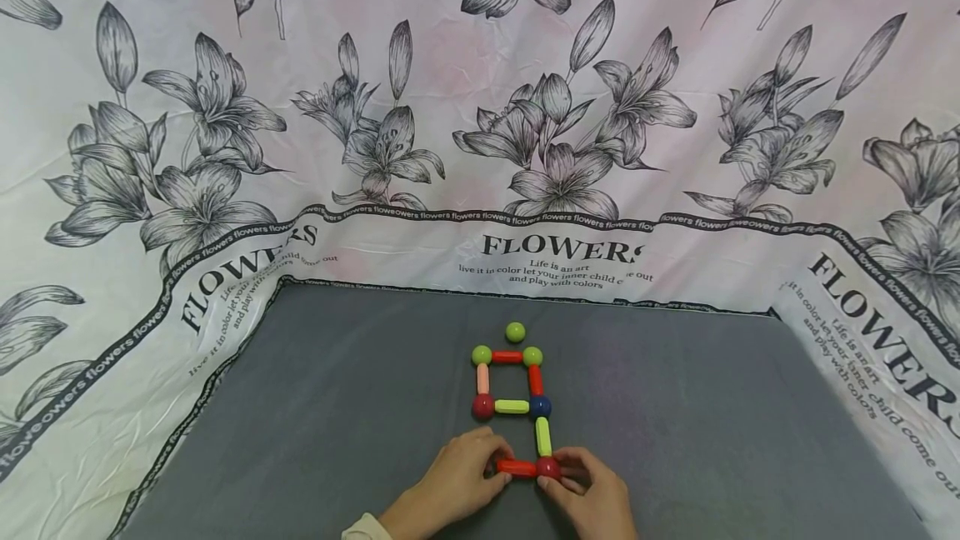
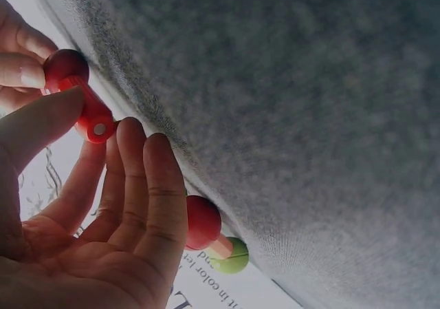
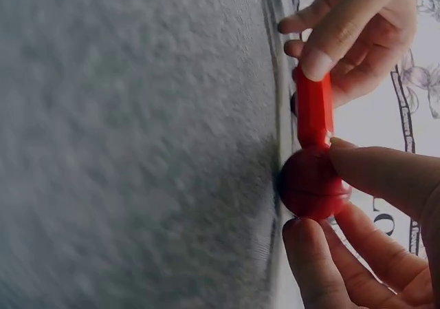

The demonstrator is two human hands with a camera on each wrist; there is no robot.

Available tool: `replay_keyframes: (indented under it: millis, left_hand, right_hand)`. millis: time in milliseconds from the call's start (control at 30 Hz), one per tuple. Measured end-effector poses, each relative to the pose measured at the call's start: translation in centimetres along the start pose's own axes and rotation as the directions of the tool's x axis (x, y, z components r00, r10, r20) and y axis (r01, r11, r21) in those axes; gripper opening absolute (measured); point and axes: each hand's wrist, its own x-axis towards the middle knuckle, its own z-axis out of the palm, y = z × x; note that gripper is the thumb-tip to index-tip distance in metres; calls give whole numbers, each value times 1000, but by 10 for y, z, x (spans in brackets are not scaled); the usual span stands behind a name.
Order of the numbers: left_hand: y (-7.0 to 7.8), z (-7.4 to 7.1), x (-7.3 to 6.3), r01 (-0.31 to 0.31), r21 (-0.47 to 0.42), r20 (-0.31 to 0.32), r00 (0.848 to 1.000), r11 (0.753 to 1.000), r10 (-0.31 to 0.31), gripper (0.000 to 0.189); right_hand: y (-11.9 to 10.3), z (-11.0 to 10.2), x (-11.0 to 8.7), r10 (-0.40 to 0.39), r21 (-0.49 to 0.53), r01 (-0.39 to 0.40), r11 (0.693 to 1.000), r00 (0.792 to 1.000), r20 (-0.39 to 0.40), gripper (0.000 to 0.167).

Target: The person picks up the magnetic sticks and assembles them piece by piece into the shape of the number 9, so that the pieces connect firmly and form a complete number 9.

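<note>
My left hand (image 1: pixel 467 473) pinches a red magnetic rod (image 1: pixel 517 468) near its left end, between thumb and fingers. At the rod's other end sits a dark red ball (image 3: pixel 315 184), which my right hand (image 1: pixel 592 490) grips with thumb and fingertips. A yellow-green rod (image 1: pixel 543 437) runs from that ball up to a blue ball (image 1: pixel 540 406). Beyond, a square of rods and balls lies flat: a second red ball (image 1: pixel 483 406), a yellow-green rod (image 1: pixel 512 407), a pink rod (image 1: pixel 483 379), two red rods (image 1: pixel 507 357) and two green balls (image 1: pixel 482 355).
A loose green ball (image 1: pixel 515 332) lies just behind the square. The grey cloth tabletop (image 1: pixel 360 373) spreads to both sides. Around its back and sides hangs a white fabric (image 1: pixel 420 261) printed with flowers and lettering.
</note>
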Motion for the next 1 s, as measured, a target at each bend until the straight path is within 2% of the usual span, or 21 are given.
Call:
replay_keyframes:
  millis: [167, 233, 300, 333, 400, 500, 567, 633, 667, 700, 900, 1000]
  left_hand:
    - [0, 0, 0, 0, 12, 0, 1000, 1000, 0, 14]
    - [0, -1, 0, 2, 12, 0, 1000, 1000, -2, 15]
    - [0, 0, -1, 4, 12, -2, 1000, 1000, -4, 15]
    - [-1, 0, -1, 5, 10, -3, 1000, 1000, -5, 14]
    - [-1, 0, -1, 6, 11, -7, 1000, 1000, -6, 14]
    - [-2, 2, 0, 7, 13, -6, 1000, 1000, -7, 14]
    - [-3, 2, 0, 6, 12, -5, 1000, 1000, -6, 14]
    - [-4, 3, 1, 3, 13, -5, 1000, 1000, -3, 15]
    - [-4, 3, 1, 2, 12, -6, 1000, 1000, -1, 15]
    - [-4, 3, 1, -1, 12, -7, 1000, 1000, 1, 15]
    - [-4, 3, 0, -2, 9, -8, 1000, 1000, 2, 15]
    - [-4, 2, 1, 3, 4, -1, 1000, 1000, -3, 15]
  right_hand:
    - [-11, -9, 1, -81, -38, 80, 996, 996, -26, 42]
    - [-16, -11, 1, -141, -69, 141, 988, 990, -3, 41]
    - [-20, -10, 1, -227, -133, 232, 964, 973, 52, 39]
    - [-22, -9, 1, -278, -167, 289, 943, 957, 86, 38]
    - [-25, -6, 3, -390, -233, 418, 878, 907, 159, 36]
    - [-26, -1, 5, -534, -319, 586, 745, 810, 243, 32]
    - [-25, 2, 6, -596, -358, 659, 661, 751, 284, 30]
    - [-24, 3, 8, -627, -379, 700, 606, 713, 313, 28]
    - [-24, 4, 8, -634, -386, 710, 590, 702, 323, 28]
    - [-23, 4, 8, -638, -387, 715, 582, 697, 329, 27]
    - [-22, 5, 10, -610, -379, 693, 613, 720, 330, 28]
    - [-21, 6, 11, -611, -380, 691, 615, 722, 325, 28]
